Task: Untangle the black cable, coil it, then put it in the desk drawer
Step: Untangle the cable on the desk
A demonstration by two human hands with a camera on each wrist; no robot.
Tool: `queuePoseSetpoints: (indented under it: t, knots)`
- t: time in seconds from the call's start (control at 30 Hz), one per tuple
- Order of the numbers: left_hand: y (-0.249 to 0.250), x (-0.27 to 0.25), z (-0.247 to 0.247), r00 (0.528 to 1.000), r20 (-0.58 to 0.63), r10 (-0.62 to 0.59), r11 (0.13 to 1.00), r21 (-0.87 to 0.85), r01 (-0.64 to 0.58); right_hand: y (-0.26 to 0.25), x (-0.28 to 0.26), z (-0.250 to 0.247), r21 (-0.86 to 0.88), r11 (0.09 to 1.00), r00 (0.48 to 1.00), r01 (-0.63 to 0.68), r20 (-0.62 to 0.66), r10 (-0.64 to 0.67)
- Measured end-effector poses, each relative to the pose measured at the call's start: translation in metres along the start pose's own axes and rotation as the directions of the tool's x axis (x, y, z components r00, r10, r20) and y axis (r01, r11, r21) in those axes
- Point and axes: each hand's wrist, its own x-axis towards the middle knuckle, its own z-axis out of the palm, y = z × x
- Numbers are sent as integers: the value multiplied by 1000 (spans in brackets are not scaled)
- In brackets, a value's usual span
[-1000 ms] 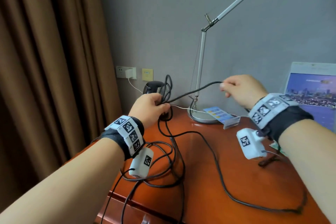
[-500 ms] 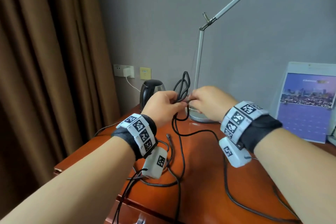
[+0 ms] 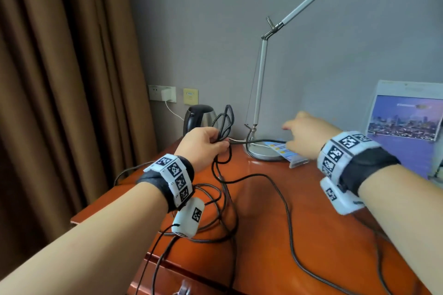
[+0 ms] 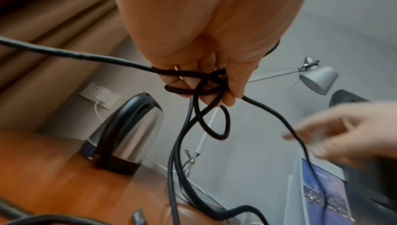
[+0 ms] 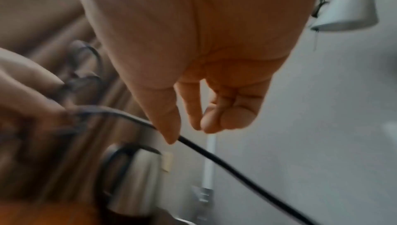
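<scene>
Brown curtain point(image 3: 60, 103) down the left, grey wall behind. Red-brown desk point(image 3: 323, 246) across the lower half, its drawer point(image 3: 167, 285) at the front edge closed, metal handle just in view. Silver desk lamp point(image 3: 260, 93) standing on a round base at the back of the desk, arm slanting up to the right, shade visible from the left wrist camera point(image 4: 318, 79). Framed city picture point(image 3: 405, 122) leaning against the wall at far right. Steel and black kettle point(image 3: 200, 118) at the back left corner, under a wall socket point(image 3: 162, 93) with a white charger plugged in.

Black cable point(image 3: 285, 201) mostly loose on the desk: several loops lying under the left wrist, a long strand curving right and toward the front edge, more strands hanging over the drawer front.

Left hand point(image 3: 203, 145) raised above the desk, fingers curled tight round a bunch of cable loops, two loops sticking up above the fist; crossing strands pinched under the fingertips point(image 4: 232, 99) in the left wrist view. From the fist, one strand running right to the right hand point(image 3: 306, 137). There, thumb point(image 5: 169, 126) touching the strand, other fingers loosely curled with a gap between; real grip or mere touch impossible to tell through the blur.
</scene>
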Motion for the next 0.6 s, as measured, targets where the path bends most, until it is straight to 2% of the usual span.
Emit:
queuePoseSetpoints:
  t: [0.03,0.1,0.23,0.33,0.43,0.5,0.57,0.6]
  knots:
    - [7,0,5,1000,10,27,1000,7,-27,-18,-3,0,67,993,995,100,-21,-99]
    - [18,-2,13,998,14,68,997,23,-68,-47,-6,1,154,963,975,221,-44,-217]
    - [13,-2,4,997,-22,70,998,4,-70,-57,-5,5,120,955,958,273,-121,-259]
    - [-7,-3,-10,1000,-19,22,996,86,-20,-39,-3,3,138,963,953,231,-234,-195]
    - [-33,-3,-23,996,-71,-47,992,111,55,-4,6,-2,317,941,915,117,-402,21]
    - [-44,-4,-29,993,-85,-87,993,78,94,19,11,-2,323,947,923,-8,-361,131]
    - [-45,-6,-30,992,-74,-102,994,37,105,27,12,2,156,972,972,-176,-130,197]
    - [-43,-5,-28,993,-65,-100,995,23,101,22,10,5,23,981,980,-194,-38,195]
